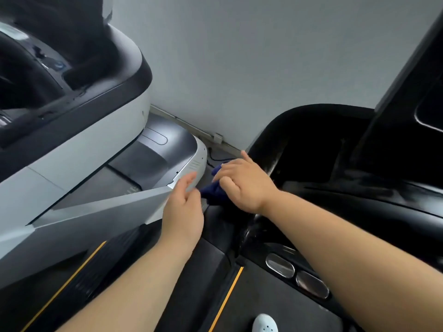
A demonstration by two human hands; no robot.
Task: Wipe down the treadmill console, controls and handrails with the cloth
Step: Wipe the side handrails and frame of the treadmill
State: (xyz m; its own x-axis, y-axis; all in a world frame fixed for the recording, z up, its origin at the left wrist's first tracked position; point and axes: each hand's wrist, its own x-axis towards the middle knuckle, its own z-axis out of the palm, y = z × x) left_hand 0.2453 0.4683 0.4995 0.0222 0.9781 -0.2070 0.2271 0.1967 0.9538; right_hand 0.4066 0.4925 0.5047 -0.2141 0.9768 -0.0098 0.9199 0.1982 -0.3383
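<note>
Head view: right hand (242, 185), cloth (212, 191), console edge (262, 138)

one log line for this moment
right hand: grips cloth beside black treadmill | left hand: open, next to cloth

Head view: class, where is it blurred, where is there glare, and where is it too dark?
Head view: motion blur softens the left hand and the white console at upper left; glare glints on the metal grip plates; the black console at right is too dark for detail.
</note>
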